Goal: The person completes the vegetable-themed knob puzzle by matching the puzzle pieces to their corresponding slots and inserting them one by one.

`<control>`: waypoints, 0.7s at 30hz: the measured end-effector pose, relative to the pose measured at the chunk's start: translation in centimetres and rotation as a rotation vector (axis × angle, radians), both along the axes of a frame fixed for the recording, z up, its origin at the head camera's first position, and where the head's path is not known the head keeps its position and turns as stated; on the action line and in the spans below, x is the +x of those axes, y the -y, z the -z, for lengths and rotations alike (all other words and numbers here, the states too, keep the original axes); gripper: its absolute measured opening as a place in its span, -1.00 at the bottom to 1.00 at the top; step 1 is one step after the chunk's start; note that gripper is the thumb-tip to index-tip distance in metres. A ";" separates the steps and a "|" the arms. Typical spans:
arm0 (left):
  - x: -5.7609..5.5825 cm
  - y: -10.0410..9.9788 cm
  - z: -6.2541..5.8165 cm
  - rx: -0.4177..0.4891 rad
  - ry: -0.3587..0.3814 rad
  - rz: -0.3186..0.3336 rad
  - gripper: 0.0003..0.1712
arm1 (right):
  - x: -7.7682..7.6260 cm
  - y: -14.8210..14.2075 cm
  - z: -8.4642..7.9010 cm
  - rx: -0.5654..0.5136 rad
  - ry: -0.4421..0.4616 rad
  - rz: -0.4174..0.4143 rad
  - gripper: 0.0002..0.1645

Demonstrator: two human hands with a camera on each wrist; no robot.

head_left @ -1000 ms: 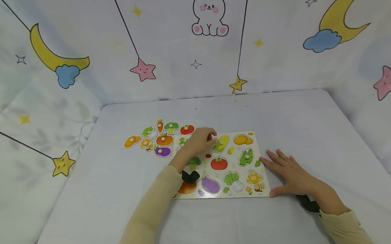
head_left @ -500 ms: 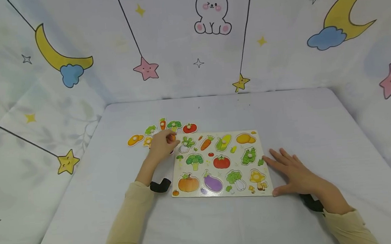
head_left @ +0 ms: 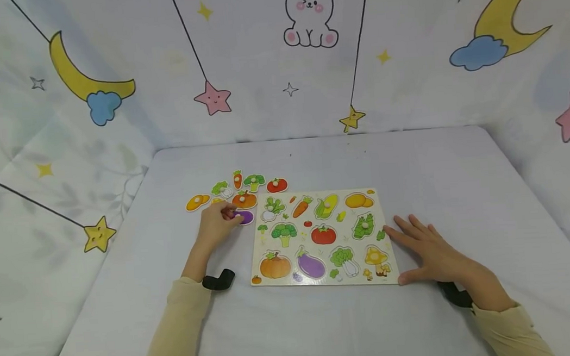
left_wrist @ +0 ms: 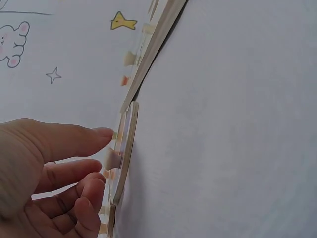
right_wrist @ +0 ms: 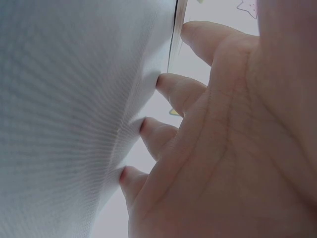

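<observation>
My left hand (head_left: 215, 224) reaches over the purple eggplant piece (head_left: 246, 218), left of the puzzle board (head_left: 337, 282). In the left wrist view, the thumb and fingers are parted close to the round knob (left_wrist: 113, 158) on that piece, which lies flat. My right hand (head_left: 429, 253) is spread on the white cloth, with fingertips along the board's right edge; in the right wrist view several fingertips press the cloth and one meets the board's side. Corn (head_left: 327, 207), turnip (head_left: 271, 209) and green leafy (head_left: 363, 226) pieces with knobs sit in the board.
Other loose knobbed pieces lie at the board's upper left: a pumpkin (head_left: 245, 199), tomato (head_left: 277, 185), broccoli (head_left: 253, 182), carrot (head_left: 238, 179), cabbage (head_left: 222, 189) and potato (head_left: 197, 202). A mushroom piece is mostly hidden by the left hand. A printed cloth backdrop (head_left: 262, 119) stands behind.
My left hand has moved left from above the board to the loose pieces and down to the eggplant piece. The right hand stays at the board's edge. The head view has shifted slightly.
</observation>
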State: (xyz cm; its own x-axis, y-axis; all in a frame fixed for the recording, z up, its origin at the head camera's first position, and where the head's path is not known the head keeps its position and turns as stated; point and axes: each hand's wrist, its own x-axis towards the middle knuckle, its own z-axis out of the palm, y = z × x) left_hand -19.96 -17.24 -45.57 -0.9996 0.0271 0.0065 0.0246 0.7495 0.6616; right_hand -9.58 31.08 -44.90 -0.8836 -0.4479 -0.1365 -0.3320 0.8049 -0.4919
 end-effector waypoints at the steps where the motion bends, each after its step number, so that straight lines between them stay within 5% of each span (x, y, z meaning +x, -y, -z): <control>1: 0.0 0.1 0.1 0.004 0.007 -0.002 -0.65 | 0.0 0.0 0.0 -0.001 0.000 -0.001 0.33; 21: 0.0 -0.2 0.4 -0.049 -0.030 0.059 -0.81 | -0.1 -0.1 0.1 0.011 0.008 0.001 0.35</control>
